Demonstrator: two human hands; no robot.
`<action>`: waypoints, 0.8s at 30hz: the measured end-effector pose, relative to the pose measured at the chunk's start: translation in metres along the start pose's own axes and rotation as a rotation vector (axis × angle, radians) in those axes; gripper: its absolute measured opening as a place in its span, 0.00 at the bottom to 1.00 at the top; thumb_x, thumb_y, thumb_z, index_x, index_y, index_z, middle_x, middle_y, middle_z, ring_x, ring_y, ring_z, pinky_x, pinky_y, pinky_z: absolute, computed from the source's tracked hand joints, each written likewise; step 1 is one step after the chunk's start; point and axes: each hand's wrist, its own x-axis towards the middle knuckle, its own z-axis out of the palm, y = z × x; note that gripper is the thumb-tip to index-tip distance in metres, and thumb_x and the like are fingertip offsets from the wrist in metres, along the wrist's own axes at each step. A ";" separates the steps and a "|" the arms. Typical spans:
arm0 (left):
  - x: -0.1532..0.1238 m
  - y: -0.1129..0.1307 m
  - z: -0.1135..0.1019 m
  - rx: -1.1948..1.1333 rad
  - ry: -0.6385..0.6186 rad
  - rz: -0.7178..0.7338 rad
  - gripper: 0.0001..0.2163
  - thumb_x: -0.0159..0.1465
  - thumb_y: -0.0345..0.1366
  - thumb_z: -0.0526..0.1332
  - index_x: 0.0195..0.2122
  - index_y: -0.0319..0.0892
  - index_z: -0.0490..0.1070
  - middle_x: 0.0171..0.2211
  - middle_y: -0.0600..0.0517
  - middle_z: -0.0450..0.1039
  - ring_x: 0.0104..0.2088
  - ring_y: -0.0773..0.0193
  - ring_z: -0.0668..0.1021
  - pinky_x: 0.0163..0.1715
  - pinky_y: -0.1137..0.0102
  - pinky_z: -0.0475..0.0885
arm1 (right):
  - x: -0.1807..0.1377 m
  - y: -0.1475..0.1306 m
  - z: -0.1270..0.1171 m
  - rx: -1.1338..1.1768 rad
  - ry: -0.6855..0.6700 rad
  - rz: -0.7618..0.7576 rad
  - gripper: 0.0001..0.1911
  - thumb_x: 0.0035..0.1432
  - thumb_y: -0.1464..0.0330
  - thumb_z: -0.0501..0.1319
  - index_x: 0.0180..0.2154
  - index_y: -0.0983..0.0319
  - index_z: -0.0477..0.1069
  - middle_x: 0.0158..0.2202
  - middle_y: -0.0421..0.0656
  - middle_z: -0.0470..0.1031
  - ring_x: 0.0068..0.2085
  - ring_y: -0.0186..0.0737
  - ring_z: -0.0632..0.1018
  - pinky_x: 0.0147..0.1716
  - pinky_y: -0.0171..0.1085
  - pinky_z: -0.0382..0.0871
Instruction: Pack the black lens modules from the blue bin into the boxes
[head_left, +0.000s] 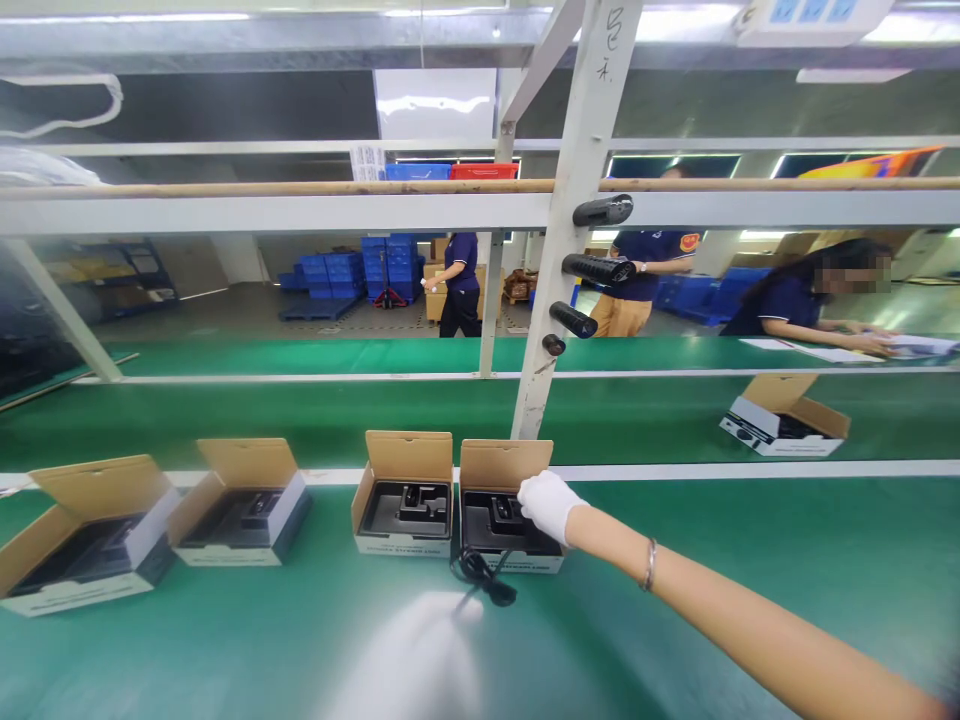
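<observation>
My right hand [551, 505], in a white glove, reaches in from the right over an open carton [510, 462]. Its fingers are bent and close together at the right side of the black insert [480, 515]; the fingertips and whatever they hold are hidden. A small black device [501, 510] sits in the insert just left of the fingers. A bundled black cable [486, 578] hangs over the carton's front edge onto the green bench. Beside it on the left stands a similar open carton [409, 456] with a black insert. My left hand is not in view.
Two more open cartons [247, 462] [101, 490] stand farther left on the green bench [675, 520]. Another carton [784, 415] sits beyond a white rail at the right. A white post [574, 150] carries black rolls. Several people work behind.
</observation>
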 end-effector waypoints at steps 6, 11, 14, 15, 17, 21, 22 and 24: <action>0.022 0.043 0.000 0.114 0.020 0.167 0.18 0.64 0.50 0.51 0.37 0.45 0.75 0.28 0.53 0.74 0.22 0.67 0.65 0.28 0.70 0.63 | -0.066 -0.015 -0.072 0.667 0.161 -0.317 0.33 0.54 0.64 0.60 0.61 0.58 0.58 0.48 0.42 0.75 0.38 0.37 0.77 0.36 0.34 0.68; 0.074 0.063 0.010 0.458 0.296 0.448 0.12 0.64 0.44 0.54 0.28 0.46 0.69 0.32 0.55 0.73 0.37 0.62 0.71 0.40 0.68 0.62 | -0.098 -0.028 -0.088 0.828 0.286 -0.151 0.09 0.53 0.67 0.59 0.38 0.60 0.69 0.30 0.38 0.77 0.31 0.36 0.76 0.32 0.34 0.67; 0.107 0.060 0.024 0.469 0.185 0.498 0.17 0.67 0.48 0.46 0.31 0.44 0.68 0.32 0.52 0.73 0.37 0.62 0.73 0.42 0.67 0.65 | -0.095 -0.023 -0.078 0.981 0.260 -0.094 0.09 0.53 0.70 0.56 0.39 0.59 0.64 0.28 0.36 0.76 0.30 0.36 0.76 0.31 0.34 0.69; 0.115 0.058 0.028 0.456 0.089 0.482 0.21 0.68 0.49 0.41 0.32 0.44 0.68 0.29 0.52 0.72 0.34 0.63 0.74 0.39 0.67 0.67 | -0.093 -0.020 -0.074 0.988 0.291 -0.064 0.10 0.53 0.71 0.56 0.39 0.59 0.64 0.29 0.37 0.77 0.31 0.36 0.77 0.31 0.34 0.70; 0.128 0.052 0.036 0.461 -0.079 0.440 0.28 0.68 0.51 0.32 0.37 0.42 0.67 0.24 0.54 0.70 0.26 0.64 0.74 0.32 0.68 0.70 | -0.089 -0.013 -0.065 0.922 0.420 0.003 0.14 0.53 0.71 0.56 0.44 0.60 0.65 0.35 0.40 0.77 0.35 0.37 0.77 0.35 0.36 0.71; 0.141 0.049 0.034 0.619 -0.257 0.402 0.26 0.64 0.58 0.42 0.45 0.43 0.68 0.28 0.54 0.73 0.22 0.65 0.73 0.24 0.69 0.69 | -0.079 0.005 -0.047 0.569 0.573 -0.122 0.16 0.58 0.72 0.54 0.49 0.60 0.68 0.44 0.46 0.74 0.43 0.40 0.76 0.43 0.40 0.70; 0.144 0.049 0.031 0.682 -0.273 0.411 0.25 0.63 0.58 0.47 0.47 0.45 0.68 0.33 0.52 0.75 0.27 0.63 0.75 0.27 0.69 0.70 | -0.075 0.009 -0.042 0.447 0.531 -0.145 0.13 0.59 0.71 0.54 0.45 0.61 0.71 0.41 0.46 0.74 0.41 0.41 0.76 0.41 0.40 0.70; 0.152 0.048 0.023 0.813 -0.299 0.434 0.21 0.62 0.55 0.53 0.50 0.49 0.69 0.43 0.51 0.76 0.38 0.57 0.77 0.36 0.67 0.70 | -0.065 0.014 -0.032 0.209 0.391 -0.119 0.08 0.60 0.70 0.56 0.36 0.62 0.74 0.34 0.46 0.75 0.35 0.42 0.76 0.34 0.39 0.69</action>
